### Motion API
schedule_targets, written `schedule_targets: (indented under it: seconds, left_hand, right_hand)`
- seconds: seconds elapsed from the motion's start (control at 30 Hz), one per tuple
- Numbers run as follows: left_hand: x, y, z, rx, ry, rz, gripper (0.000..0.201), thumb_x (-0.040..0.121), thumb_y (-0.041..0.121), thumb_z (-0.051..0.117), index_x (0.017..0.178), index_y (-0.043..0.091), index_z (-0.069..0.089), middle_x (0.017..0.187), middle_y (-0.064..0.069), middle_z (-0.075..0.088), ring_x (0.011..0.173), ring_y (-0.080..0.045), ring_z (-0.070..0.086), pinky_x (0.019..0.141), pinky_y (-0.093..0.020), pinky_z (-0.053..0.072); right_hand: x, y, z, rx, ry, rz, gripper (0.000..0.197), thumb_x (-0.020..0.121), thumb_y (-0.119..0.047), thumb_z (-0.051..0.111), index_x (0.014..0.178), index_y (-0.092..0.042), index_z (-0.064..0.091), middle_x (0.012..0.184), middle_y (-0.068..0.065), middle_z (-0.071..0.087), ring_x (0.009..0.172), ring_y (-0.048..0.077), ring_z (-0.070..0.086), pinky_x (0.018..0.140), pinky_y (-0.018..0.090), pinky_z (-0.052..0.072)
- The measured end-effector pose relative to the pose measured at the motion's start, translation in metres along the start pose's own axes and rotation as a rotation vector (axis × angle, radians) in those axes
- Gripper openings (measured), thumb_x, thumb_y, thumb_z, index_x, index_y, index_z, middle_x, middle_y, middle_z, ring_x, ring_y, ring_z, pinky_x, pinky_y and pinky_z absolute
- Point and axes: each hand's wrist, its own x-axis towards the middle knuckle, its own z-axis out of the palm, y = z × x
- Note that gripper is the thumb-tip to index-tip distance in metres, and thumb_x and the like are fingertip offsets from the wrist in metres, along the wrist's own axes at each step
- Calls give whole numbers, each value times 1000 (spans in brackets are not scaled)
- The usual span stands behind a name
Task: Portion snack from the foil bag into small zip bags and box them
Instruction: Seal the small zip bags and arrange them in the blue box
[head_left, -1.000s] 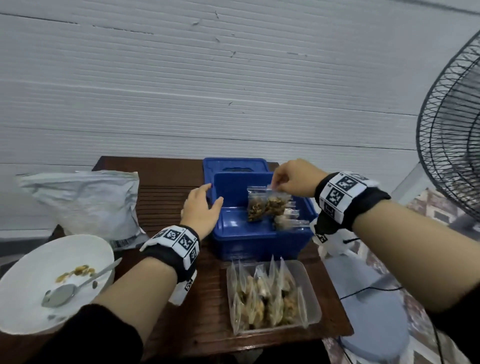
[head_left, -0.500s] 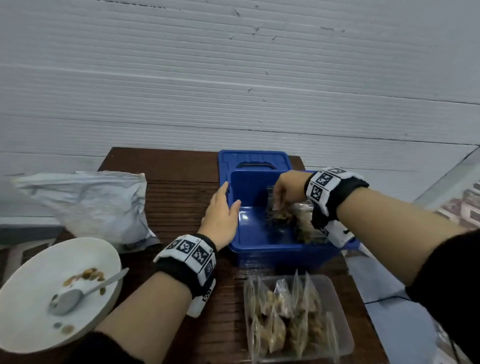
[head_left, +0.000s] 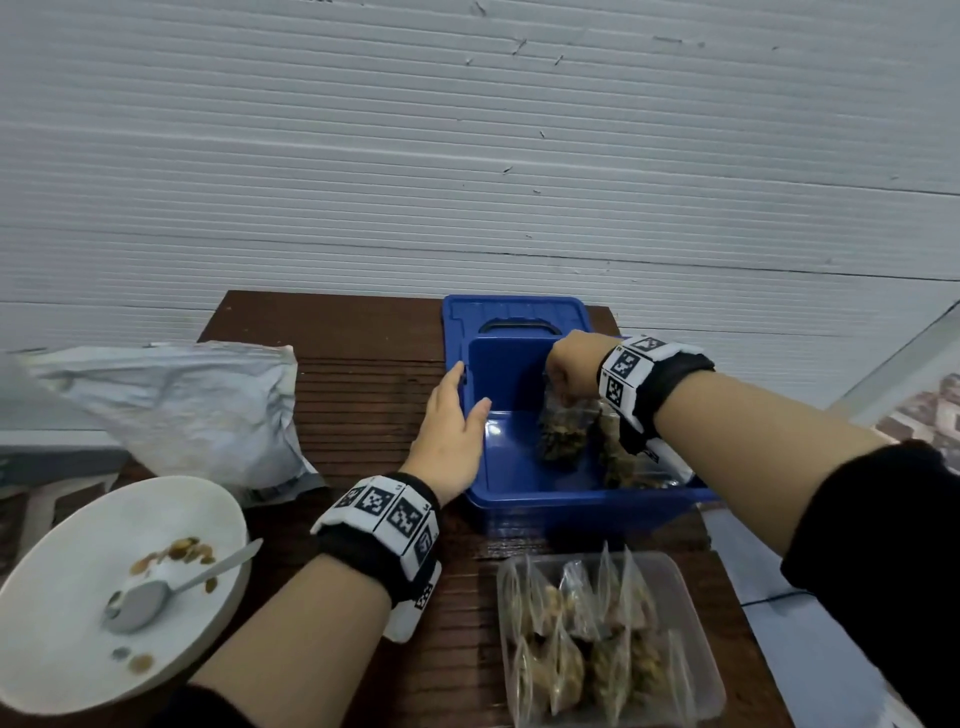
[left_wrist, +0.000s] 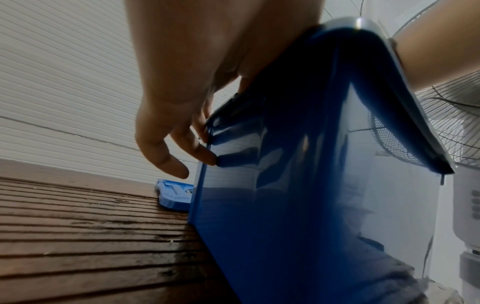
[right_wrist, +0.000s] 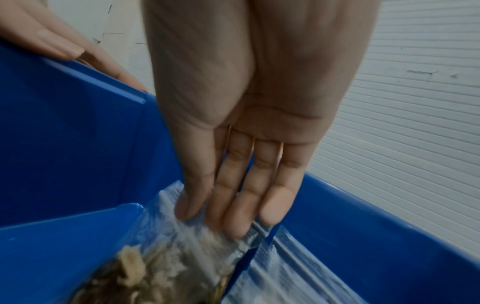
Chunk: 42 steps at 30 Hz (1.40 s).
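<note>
**Q:** Where was the zip bag (right_wrist: 187, 242), and how did your right hand (head_left: 571, 371) hold it?

**A:** It stood upright in the blue box (head_left: 519, 499), long axis vertical, directly below your fingers (right_wrist: 233, 205). Thumb and fingers pinched its top edge.

**Q:** And your left hand (head_left: 449, 441)?

**A:** It rested on the box's left wall, fingers relaxed and apart, gripping nothing. Your right hand was nearer the bag.

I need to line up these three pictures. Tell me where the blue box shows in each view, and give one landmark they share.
Head: blue box, centre right on the table.
Left wrist: its outer wall fills the middle and right.
Right wrist: its inside walls across the left and bottom.
Shared landmark: the left hand on the box's rim.
</note>
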Motion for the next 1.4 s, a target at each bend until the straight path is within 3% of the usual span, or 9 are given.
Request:
schedule_targets:
  seconds: [0.2, 0.37, 0.57, 0.7, 0.8, 0.9, 1.03, 1.23, 1.4]
  left_hand:
    - [-2, 2, -1, 8, -4, -11, 59, 102, 28, 41, 153, 19, 13, 159, -1, 17, 145, -14, 20, 111, -24, 18]
    - [-4, 3, -1, 24, 5, -9, 59, 102, 29, 42, 154, 19, 14, 159, -1, 19, 145, -14, 20, 116, -27, 18]
    - [-12, 6, -1, 84, 113, 12, 54, 100, 36, 44, 149, 20, 29, 150, -4, 39, 134, -20, 41, 111, -42, 36]
    - [-22, 13, -3, 98, 233, 16, 47, 99, 33, 48, 142, 16, 42, 136, -6, 51, 115, -18, 54, 101, -30, 41]
    - [-33, 18, -3, 97, 252, 32, 44, 98, 28, 51, 139, 13, 45, 133, -7, 50, 104, -11, 53, 91, -22, 40]
    - [-42, 18, -1, 135, 242, 77, 45, 97, 28, 53, 139, 12, 45, 134, -7, 49, 113, -16, 53, 101, -33, 43]
    - [-56, 21, 5, 196, 184, 128, 49, 95, 32, 56, 139, 13, 46, 135, -6, 51, 122, -21, 51, 105, -44, 43]
    - [-85, 28, 15, 313, 106, 134, 56, 98, 30, 53, 147, 12, 33, 149, -9, 36, 137, -24, 33, 114, -38, 29]
    - [-104, 30, 19, 335, 38, 151, 59, 98, 29, 52, 149, 11, 27, 152, -9, 29, 141, -23, 27, 114, -34, 26]
  right_hand:
    - [-9, 9, -6, 66, 105, -31, 8, 83, -9, 65, 88, -8, 71, 95, 9, 69, 88, 29, 64, 70, 33, 52]
    - [-32, 17, -20, 261, 191, -59, 3, 83, -13, 70, 82, -16, 69, 79, -4, 62, 78, 14, 56, 72, 26, 47]
    - [-75, 17, -20, 403, 247, -61, 5, 86, -16, 67, 90, -14, 69, 71, -14, 55, 73, 10, 55, 76, 29, 49]
    - [-108, 11, -9, 506, 256, -80, 2, 87, -15, 66, 87, -14, 68, 70, -12, 59, 62, -2, 52, 75, 26, 50]
    - [-131, 8, 3, 519, 227, -89, 6, 88, -19, 66, 82, -18, 65, 68, -12, 61, 59, -3, 54, 64, 17, 47]
    - [-155, 4, 19, 509, 170, -78, 12, 88, -25, 67, 82, -15, 65, 66, -9, 63, 58, 3, 57, 52, 11, 42]
    - [-181, -2, 46, 496, 54, -11, 28, 91, -31, 63, 86, -5, 70, 73, 3, 71, 54, 8, 59, 54, 15, 47]
    - [-211, -18, 86, 402, -7, 137, 34, 92, -37, 58, 74, -9, 60, 79, 8, 65, 63, 16, 52, 56, 25, 41]
    - [-226, -27, 110, 476, -40, 256, 40, 82, -47, 66, 87, -7, 70, 80, 5, 72, 69, 17, 66, 68, 30, 55]
